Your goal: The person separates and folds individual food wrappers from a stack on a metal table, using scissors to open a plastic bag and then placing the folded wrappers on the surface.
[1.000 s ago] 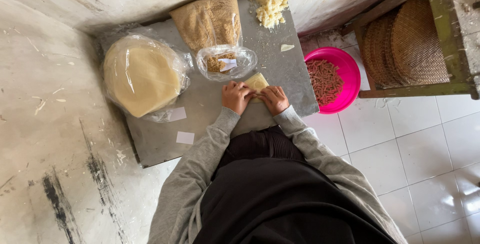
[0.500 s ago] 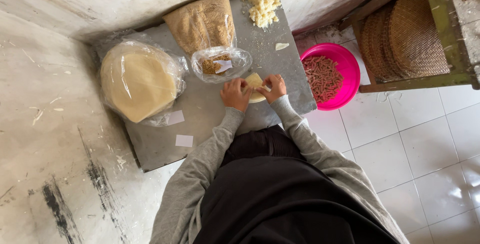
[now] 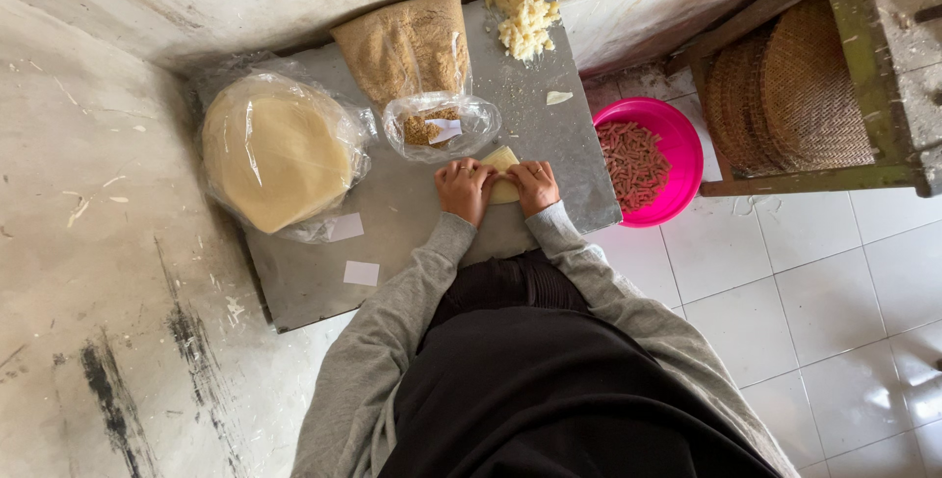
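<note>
A pale yellow wrapper sheet lies on the grey slab in front of me, partly rolled. My left hand presses on its left end and my right hand on its right end, fingers curled over it. Most of the sheet is hidden under my fingers. Just beyond my hands sits a small clear bag with brown crumbs and a white slip inside.
A stack of round pale sheets in plastic lies at the slab's left. A larger bag of brown crumbs and a heap of yellow-white filling sit at the far edge. A pink bowl of reddish rolls stands on the tiled floor beside woven trays.
Both hands stay on the sheet and have curled closer over it. The view has shifted slightly; nothing else on the slab has moved.
</note>
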